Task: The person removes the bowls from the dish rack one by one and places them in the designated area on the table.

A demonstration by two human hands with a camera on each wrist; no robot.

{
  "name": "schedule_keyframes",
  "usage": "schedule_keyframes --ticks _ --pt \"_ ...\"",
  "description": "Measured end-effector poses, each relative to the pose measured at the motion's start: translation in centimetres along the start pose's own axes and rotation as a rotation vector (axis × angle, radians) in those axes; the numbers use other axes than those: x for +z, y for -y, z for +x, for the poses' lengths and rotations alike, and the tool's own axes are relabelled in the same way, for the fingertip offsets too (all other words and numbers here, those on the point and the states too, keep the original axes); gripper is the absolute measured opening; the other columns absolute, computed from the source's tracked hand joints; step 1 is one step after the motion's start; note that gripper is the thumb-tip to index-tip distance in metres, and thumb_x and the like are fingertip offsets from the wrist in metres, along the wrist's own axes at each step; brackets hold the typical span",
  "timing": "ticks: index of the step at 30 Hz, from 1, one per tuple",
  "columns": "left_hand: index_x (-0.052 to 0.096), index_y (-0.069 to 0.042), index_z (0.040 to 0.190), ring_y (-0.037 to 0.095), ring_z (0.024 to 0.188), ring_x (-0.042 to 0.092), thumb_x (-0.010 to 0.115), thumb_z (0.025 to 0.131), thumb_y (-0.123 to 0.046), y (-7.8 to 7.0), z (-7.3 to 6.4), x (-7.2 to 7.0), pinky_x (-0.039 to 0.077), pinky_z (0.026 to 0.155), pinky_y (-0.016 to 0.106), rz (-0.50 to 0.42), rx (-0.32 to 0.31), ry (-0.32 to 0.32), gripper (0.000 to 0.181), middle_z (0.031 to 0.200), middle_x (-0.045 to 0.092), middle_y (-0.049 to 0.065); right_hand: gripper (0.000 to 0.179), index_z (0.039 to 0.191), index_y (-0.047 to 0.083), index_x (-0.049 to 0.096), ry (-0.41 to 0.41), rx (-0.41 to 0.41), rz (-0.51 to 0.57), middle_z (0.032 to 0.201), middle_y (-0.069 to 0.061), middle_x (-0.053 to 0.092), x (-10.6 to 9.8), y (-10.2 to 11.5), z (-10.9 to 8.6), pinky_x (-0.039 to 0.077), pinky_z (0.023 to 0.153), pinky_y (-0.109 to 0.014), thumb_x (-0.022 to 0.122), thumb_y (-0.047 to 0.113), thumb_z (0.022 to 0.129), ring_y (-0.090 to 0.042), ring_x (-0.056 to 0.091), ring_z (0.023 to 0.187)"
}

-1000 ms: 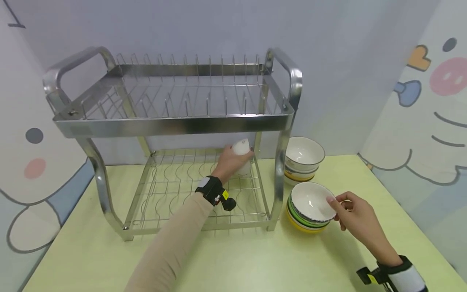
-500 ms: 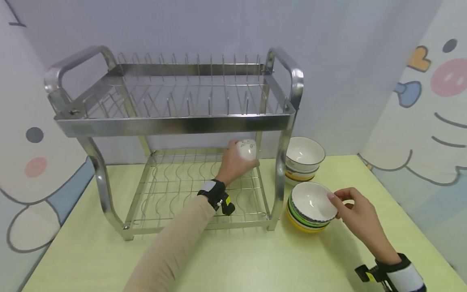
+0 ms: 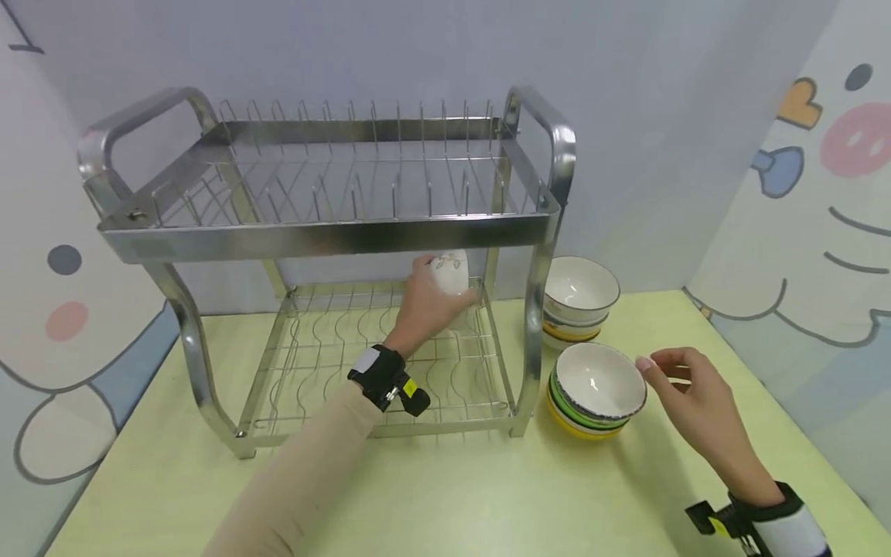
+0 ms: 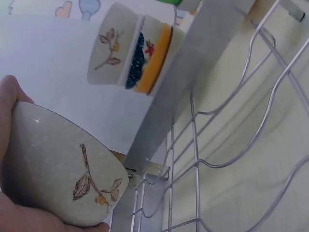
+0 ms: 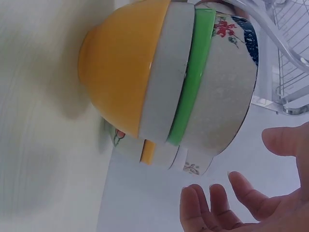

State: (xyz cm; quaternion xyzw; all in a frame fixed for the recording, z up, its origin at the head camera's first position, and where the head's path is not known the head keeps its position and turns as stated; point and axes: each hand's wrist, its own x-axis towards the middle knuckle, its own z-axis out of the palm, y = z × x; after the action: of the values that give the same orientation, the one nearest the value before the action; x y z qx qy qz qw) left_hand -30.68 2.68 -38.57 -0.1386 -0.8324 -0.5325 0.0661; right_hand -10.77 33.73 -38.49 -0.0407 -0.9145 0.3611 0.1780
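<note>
My left hand (image 3: 427,304) grips a white bowl (image 3: 450,272) with a brown leaf-and-flower pattern. It holds the bowl tilted, over the right part of the dish rack's lower tier (image 3: 327,340). In the left wrist view, fingers and thumb curl round the sides of the patterned bowl (image 4: 63,159). My right hand (image 3: 699,402) is beside the front stack of bowls (image 3: 600,381), whose top one is white with a dark speckled rim. The right wrist view shows the right hand's fingers (image 5: 251,193) parted and holding nothing, apart from the stack's bowls (image 5: 219,82).
A two-tier metal dish rack (image 3: 334,236) stands on the pale yellow table (image 3: 445,503); its upper tier overhangs the left hand. A second stack of bowls (image 3: 579,290) stands behind the front one, beside the rack's right legs. A wall (image 3: 668,155) rises behind.
My left hand has turned and shifted the bowl about within the lower tier, most recently up and left. The right hand's fingers have left the top bowl's rim and moved slightly right.
</note>
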Motion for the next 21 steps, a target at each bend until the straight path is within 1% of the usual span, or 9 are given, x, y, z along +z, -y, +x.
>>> schedule_keyframes --ticks 4,7,11,14,18,21 --pt "0.026 -0.011 0.140 0.020 0.082 0.057 0.077 0.070 -0.038 -0.7 -1.0 -1.3 0.056 0.059 0.034 -0.017 0.003 0.023 0.091 0.104 0.051 0.008 0.044 0.112 0.000 0.052 -0.014 0.001 -0.002 0.112 -0.016 0.054 -0.2 0.7 -0.1 0.045 0.082 -0.051 0.055 0.040 0.094 -0.034 0.053 0.104" --pt "0.028 -0.011 0.139 0.020 0.086 0.056 0.077 0.071 -0.038 -0.8 -2.1 -2.0 0.056 0.062 0.034 -0.043 -0.006 0.045 0.088 0.110 0.050 0.007 0.041 0.112 0.003 0.053 -0.025 -0.007 -0.003 0.112 -0.012 0.054 -0.2 1.2 -0.3 0.045 0.082 -0.042 0.056 0.039 0.093 -0.031 0.054 0.102" --pt "0.029 -0.014 0.140 0.022 0.091 0.055 0.077 0.072 -0.037 -0.8 -4.0 -2.9 0.055 0.065 0.036 -0.087 -0.064 0.080 0.087 0.116 0.047 0.006 0.035 0.111 0.005 0.055 -0.054 -0.044 0.012 0.112 -0.005 0.053 -0.1 1.9 -0.8 0.045 0.080 -0.018 0.059 0.034 0.093 -0.024 0.056 0.101" --pt "0.028 -0.015 0.140 0.023 0.092 0.054 0.077 0.072 -0.035 -1.2 -5.3 -3.3 0.056 0.065 0.037 -0.099 -0.078 0.108 0.086 0.117 0.047 0.008 0.029 0.111 0.005 0.056 -0.102 -0.105 0.035 0.112 -0.002 0.052 0.0 2.5 -1.2 0.042 0.079 -0.005 0.063 0.025 0.091 -0.014 0.056 0.100" --pt "0.029 -0.017 0.140 0.025 0.093 0.055 0.076 0.074 -0.032 -2.3 -6.9 -3.7 0.057 0.065 0.038 -0.133 -0.063 0.137 0.083 0.117 0.046 0.008 0.022 0.107 0.001 0.060 -0.179 -0.225 0.090 0.108 -0.005 0.056 0.1 3.3 -1.4 0.045 0.081 -0.008 0.068 0.007 0.086 -0.008 0.053 0.099" --pt "0.030 -0.020 0.139 0.026 0.095 0.054 0.075 0.076 -0.033 -3.4 -8.5 -4.2 0.056 0.066 0.039 -0.183 -0.073 0.164 0.078 0.118 0.046 0.008 0.019 0.101 -0.001 0.062 -0.195 -0.288 0.156 0.100 -0.008 0.060 0.1 4.1 -1.6 0.047 0.081 -0.011 0.068 -0.004 0.083 -0.011 0.057 0.093"
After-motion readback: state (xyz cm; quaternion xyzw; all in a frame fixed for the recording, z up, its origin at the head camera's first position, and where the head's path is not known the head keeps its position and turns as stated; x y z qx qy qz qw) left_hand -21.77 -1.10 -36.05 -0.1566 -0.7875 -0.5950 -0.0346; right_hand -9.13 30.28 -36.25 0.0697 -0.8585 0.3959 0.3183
